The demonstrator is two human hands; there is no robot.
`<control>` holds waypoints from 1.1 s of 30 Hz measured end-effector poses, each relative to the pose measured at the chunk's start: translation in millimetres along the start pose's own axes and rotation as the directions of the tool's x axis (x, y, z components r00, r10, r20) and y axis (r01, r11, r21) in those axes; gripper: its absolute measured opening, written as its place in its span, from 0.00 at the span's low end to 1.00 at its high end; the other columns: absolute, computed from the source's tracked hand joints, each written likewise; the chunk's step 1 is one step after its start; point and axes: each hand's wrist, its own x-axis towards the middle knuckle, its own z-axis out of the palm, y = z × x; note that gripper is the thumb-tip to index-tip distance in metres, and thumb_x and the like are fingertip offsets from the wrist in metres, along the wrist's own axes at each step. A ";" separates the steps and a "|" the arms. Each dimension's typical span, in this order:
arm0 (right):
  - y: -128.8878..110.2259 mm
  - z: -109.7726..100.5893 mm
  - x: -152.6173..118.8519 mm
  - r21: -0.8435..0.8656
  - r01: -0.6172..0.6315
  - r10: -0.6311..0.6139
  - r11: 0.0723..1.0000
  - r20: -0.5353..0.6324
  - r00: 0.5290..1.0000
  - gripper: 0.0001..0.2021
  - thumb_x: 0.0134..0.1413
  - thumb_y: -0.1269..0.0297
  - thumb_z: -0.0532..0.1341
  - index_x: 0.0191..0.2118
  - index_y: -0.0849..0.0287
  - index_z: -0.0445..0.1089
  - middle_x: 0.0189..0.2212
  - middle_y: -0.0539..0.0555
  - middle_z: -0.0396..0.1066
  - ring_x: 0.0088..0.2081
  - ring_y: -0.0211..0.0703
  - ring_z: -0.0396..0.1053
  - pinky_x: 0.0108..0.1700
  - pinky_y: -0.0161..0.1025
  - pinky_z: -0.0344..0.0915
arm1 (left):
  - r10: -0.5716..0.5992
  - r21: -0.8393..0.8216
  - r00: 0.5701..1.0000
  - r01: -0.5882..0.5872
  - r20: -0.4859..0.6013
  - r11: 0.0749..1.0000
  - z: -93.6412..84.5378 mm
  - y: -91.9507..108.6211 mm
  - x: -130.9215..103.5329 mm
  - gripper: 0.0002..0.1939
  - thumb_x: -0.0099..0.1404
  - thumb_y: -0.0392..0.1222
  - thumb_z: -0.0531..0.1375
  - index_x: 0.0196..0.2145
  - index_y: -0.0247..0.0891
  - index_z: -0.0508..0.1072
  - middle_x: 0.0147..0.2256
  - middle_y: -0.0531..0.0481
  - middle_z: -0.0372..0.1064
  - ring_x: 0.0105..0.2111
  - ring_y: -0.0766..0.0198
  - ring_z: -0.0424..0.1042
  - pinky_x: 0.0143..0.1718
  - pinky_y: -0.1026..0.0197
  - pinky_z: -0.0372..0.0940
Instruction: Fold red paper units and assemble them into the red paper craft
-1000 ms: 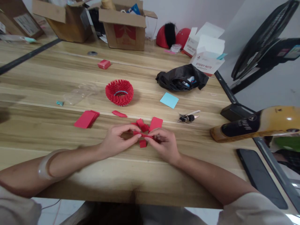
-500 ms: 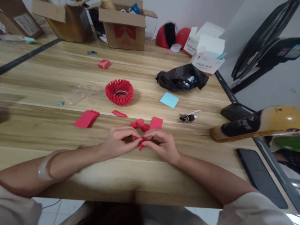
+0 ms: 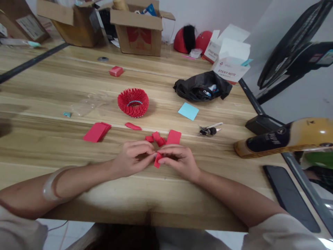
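Observation:
Between my fingertips is a small piece of red paper (image 3: 157,161), folded narrow. My left hand (image 3: 135,156) pinches its left edge with thumb and forefinger. My right hand (image 3: 180,160) grips the other side, thumb in front. Just beyond my hands lie several small folded red paper pieces (image 3: 156,137) and a flat red paper sheet (image 3: 173,136). A stack of red paper sheets (image 3: 96,132) rests to the left. Farther back stands a round red bowl of many folded paper pieces (image 3: 133,102), and a short row of joined red pieces (image 3: 133,126) lies in front of it.
To the right are a blue paper sheet (image 3: 188,111), keys (image 3: 208,131), a black bag (image 3: 201,86), a bottle (image 3: 286,137) and a phone (image 3: 290,196). Cardboard boxes (image 3: 140,36) and sticky note boxes (image 3: 230,67) line the back. A fan (image 3: 286,45) stands at the right.
The red paper in my fingers has turned, and a broader face of it shows now. My left fingertips have shifted slightly on it. The other things stay where they were.

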 end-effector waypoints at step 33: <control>2.7 3.4 0.4 0.244 -0.167 0.177 0.955 -0.020 0.984 0.08 0.44 0.62 0.68 0.29 0.60 0.72 0.25 0.51 0.72 0.27 0.37 0.70 0.32 0.37 0.67 | -0.064 -0.133 0.994 0.052 -0.085 0.990 4.9 -3.0 -3.0 0.05 0.60 0.34 0.60 0.34 0.37 0.75 0.30 0.49 0.75 0.27 0.67 0.73 0.28 0.67 0.68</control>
